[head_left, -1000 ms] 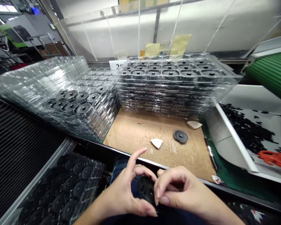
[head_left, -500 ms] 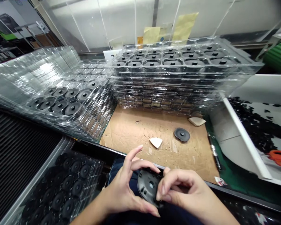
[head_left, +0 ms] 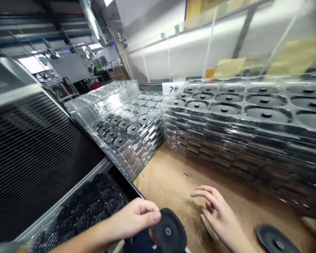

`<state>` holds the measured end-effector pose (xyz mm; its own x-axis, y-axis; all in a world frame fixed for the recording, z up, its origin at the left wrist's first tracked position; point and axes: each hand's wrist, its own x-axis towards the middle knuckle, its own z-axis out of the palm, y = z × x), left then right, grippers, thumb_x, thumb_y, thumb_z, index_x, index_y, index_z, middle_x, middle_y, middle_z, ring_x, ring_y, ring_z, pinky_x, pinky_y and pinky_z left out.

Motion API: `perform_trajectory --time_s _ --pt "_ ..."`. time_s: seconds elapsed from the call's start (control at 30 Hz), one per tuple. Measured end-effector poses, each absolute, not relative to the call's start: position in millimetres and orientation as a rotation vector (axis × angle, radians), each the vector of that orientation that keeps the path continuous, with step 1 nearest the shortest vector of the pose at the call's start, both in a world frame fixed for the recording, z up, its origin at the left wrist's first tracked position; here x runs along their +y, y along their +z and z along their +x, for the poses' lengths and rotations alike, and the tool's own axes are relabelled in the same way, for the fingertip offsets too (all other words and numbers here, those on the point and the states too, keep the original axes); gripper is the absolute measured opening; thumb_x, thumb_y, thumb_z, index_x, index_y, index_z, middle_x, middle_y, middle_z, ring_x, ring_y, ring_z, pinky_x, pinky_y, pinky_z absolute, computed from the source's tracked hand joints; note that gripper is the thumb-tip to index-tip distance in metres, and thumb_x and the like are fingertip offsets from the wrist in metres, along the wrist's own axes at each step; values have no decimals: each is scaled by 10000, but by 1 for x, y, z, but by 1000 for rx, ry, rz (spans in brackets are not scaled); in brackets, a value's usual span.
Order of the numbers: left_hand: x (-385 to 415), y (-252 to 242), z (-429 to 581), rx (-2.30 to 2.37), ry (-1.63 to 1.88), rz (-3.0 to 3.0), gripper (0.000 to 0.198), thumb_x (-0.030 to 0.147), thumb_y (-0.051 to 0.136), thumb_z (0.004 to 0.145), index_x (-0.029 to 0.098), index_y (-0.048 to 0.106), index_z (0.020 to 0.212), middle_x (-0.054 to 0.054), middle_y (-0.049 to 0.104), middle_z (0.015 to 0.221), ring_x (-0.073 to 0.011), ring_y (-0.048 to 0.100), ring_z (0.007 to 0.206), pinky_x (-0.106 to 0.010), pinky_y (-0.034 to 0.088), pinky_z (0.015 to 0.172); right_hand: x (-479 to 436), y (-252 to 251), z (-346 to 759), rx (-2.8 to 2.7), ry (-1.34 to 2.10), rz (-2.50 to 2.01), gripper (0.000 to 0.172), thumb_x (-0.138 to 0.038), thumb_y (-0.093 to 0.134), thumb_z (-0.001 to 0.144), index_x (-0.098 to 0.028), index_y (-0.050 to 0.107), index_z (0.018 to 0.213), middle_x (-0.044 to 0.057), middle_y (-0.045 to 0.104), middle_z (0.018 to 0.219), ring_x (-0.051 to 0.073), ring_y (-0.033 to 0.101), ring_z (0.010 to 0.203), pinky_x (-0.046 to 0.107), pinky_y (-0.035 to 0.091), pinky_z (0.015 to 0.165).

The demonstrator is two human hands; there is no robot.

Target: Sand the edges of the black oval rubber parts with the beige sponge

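My left hand (head_left: 135, 218) pinches a round black disc (head_left: 170, 232) with a small centre hole, held near the bottom edge above the bench front. My right hand (head_left: 221, 219) hovers just right of it with fingers spread and curled, holding nothing, over the brown cardboard sheet (head_left: 171, 179). A second black disc (head_left: 275, 240) lies on the cardboard at the lower right.
A stack of clear trays filled with black discs (head_left: 247, 119) stands at the back right, with a "2#" label (head_left: 173, 88) behind. A tilted tray stack (head_left: 121, 130) sits at centre left. A bin of loose black discs (head_left: 94, 207) lies lower left beside a ribbed dark panel (head_left: 28, 154).
The view swung left and up. My right hand let go of the disc and moved right, opening; my left hand alone keeps the disc.
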<state>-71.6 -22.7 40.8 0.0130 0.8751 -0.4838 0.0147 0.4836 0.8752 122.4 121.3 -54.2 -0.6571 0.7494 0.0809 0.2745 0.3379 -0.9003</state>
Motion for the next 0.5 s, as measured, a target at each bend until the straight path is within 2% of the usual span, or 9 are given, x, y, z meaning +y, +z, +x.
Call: perform_trajectory --time_s 0.07,0.13,0.23,0.3,0.33,0.4,0.43,0.5 --pt "-21 68 -86 1462 821 877 431 535 494 750 121 600 690 -33 623 616 -131 586 588 -260 448 605 143 -67 104 -2181 1285 -833 178 -239 543 698 -232 668 824 34 651 766 149 554 511 279 481 534" --pt "-18 97 -101 1546 810 928 399 494 485 774 126 630 726 -55 666 670 -159 616 635 -290 470 636 155 -78 93 -2190 1278 -806 161 -304 545 724 -222 667 788 27 669 673 189 619 578 290 505 575" --pt "-2 132 -128 1801 826 1050 338 449 512 772 147 650 709 -42 683 671 -176 620 635 -312 482 634 160 -91 91 -2177 1254 -774 230 -389 520 755 -218 673 769 50 711 783 229 666 738 311 525 678" --pt "18 150 -152 2058 876 1170 302 439 548 752 160 656 705 -28 681 703 -188 614 715 -336 475 715 160 -98 94 -2164 1250 -742 241 -398 515 765 -224 680 780 46 715 820 230 669 771 308 527 703" --pt "32 157 -166 2193 909 1234 298 443 554 748 164 657 734 -37 688 785 -204 604 808 -362 455 791 160 -100 96 -2156 1251 -726 239 -393 512 771 -226 683 780 42 716 815 226 670 766 304 529 701" --pt "63 168 -194 2427 954 1365 286 417 557 760 167 639 869 -65 625 1094 -226 523 1046 -405 380 931 160 -102 97 -2136 1250 -707 234 -375 503 783 -226 683 782 37 715 809 222 669 765 302 529 701" --pt "79 171 -206 2513 943 1418 273 388 551 776 157 623 903 -77 564 1192 -233 485 1106 -433 364 950 160 -103 97 -2127 1248 -703 233 -364 496 789 -224 682 783 37 714 805 221 669 764 303 529 701" --pt "111 173 -226 2642 880 1481 284 337 527 807 155 570 1022 -86 537 1200 -239 505 1079 -479 406 900 160 -102 96 -2121 1246 -688 224 -336 487 792 -225 681 786 37 713 801 220 668 766 302 527 699"
